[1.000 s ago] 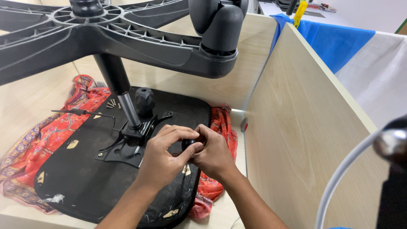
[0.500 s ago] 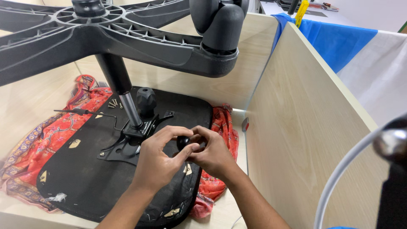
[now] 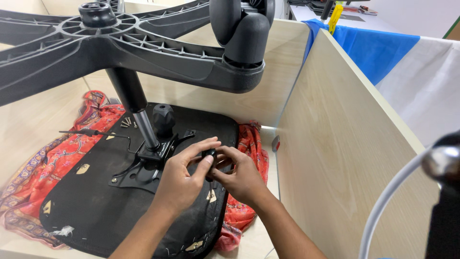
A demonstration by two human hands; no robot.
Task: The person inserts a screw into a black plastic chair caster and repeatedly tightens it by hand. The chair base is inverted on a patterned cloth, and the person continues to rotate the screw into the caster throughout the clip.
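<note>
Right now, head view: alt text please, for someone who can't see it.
Two bare hands, left hand and right hand, pinch a small black part over the underside of an upturned office chair seat. The seat lies on a red patterned cloth, and the chair's star base rises overhead.

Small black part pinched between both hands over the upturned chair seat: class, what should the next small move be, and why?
Probably lower the small black part toward the metal mounting plate. Left hand and right hand pinch it just above the seat underside, beside the plate.
</note>
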